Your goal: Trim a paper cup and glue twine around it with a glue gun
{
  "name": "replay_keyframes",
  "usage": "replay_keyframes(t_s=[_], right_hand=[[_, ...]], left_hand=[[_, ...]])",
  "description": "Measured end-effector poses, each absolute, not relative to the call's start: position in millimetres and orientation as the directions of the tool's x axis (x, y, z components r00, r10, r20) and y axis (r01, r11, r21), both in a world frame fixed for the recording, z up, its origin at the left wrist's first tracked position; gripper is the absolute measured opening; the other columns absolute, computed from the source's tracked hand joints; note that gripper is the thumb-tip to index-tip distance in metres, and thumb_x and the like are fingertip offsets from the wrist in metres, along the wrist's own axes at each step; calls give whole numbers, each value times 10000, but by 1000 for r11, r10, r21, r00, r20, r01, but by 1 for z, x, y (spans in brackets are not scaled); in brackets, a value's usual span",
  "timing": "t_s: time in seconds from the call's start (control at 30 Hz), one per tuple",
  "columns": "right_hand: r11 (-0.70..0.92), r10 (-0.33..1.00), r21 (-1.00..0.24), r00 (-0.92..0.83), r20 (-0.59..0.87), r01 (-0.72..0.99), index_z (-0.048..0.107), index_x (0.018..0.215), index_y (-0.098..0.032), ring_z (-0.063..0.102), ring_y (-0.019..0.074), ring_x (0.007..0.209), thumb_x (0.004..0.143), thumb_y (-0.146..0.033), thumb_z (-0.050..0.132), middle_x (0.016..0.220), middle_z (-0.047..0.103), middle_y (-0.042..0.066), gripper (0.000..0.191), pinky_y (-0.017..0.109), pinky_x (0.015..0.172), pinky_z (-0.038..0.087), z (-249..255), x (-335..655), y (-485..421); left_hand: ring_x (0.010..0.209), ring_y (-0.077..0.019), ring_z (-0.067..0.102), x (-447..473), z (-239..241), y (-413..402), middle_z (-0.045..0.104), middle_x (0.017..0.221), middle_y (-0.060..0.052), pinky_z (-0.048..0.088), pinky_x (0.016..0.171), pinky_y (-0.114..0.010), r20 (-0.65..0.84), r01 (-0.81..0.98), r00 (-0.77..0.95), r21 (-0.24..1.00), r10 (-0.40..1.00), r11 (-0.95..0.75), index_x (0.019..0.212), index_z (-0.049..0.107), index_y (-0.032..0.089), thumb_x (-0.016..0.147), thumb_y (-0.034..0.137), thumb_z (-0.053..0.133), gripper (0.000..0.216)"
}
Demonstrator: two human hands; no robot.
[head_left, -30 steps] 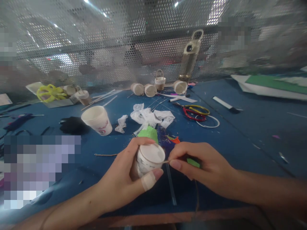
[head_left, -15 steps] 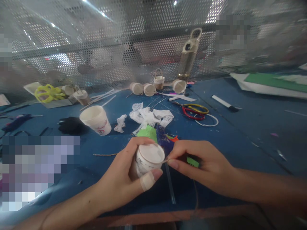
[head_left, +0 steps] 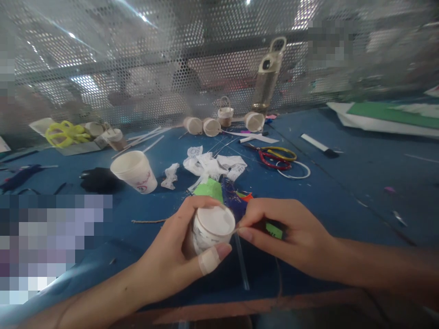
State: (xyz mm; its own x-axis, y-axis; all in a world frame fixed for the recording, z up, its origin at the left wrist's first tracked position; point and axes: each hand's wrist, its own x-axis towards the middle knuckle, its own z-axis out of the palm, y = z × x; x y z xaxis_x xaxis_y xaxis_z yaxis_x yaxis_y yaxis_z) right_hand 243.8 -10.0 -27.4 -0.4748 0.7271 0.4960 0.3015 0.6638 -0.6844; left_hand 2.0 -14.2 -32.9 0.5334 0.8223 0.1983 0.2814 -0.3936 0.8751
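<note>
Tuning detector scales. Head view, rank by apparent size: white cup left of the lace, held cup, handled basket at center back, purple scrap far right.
1. White cup and held cup: look alike; left hand hides part of the latter, so unranked.
2. Handled basket
3. Purple scrap

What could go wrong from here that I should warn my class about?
The left hand wraps around the small cup, so squeezing too hard might dent it. The right hand pinches a thin cord by the cup's edge; with so little to grip, it could slip free. The scissors lie beyond the right hand, so a careless reach across the table might catch the blades.
</note>
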Motion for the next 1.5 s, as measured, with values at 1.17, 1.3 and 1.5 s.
replay_keyframes(t_s=[1.17, 1.3, 1.5], right_hand=[[641, 742, -709, -471, 476, 294, 634, 762, -193, 515, 63, 548, 947, -239, 660, 642, 602, -50, 193, 175, 537, 420, -26, 244, -11], [614, 760, -726, -479, 439, 309, 641, 773, -192, 529, 67, 549, 952, -245, 653, 649, 619, -43, 186, 178, 531, 424, -26, 243, -10], [611, 770, -721, -458, 444, 327, 652, 821, -196, 538, 72, 540, 964, -253, 635, 634, 616, -47, 155, 180, 511, 418, -28, 244, -9]], left_hand=[[925, -159, 637, 0, -34, -13, 649, 1122, 14, 524, 786, -235, 213, 322, 571, 830, 793, -455, 1282, 442, 383, 932, 319, 710, 445], [914, -173, 641, 1, -33, -14, 661, 1108, 3, 525, 784, -256, 218, 306, 573, 837, 790, -453, 1277, 463, 360, 924, 319, 714, 435], [894, -190, 640, 2, -32, -16, 671, 1103, -21, 525, 776, -280, 206, 298, 529, 864, 823, -407, 1265, 500, 315, 902, 347, 727, 430]])
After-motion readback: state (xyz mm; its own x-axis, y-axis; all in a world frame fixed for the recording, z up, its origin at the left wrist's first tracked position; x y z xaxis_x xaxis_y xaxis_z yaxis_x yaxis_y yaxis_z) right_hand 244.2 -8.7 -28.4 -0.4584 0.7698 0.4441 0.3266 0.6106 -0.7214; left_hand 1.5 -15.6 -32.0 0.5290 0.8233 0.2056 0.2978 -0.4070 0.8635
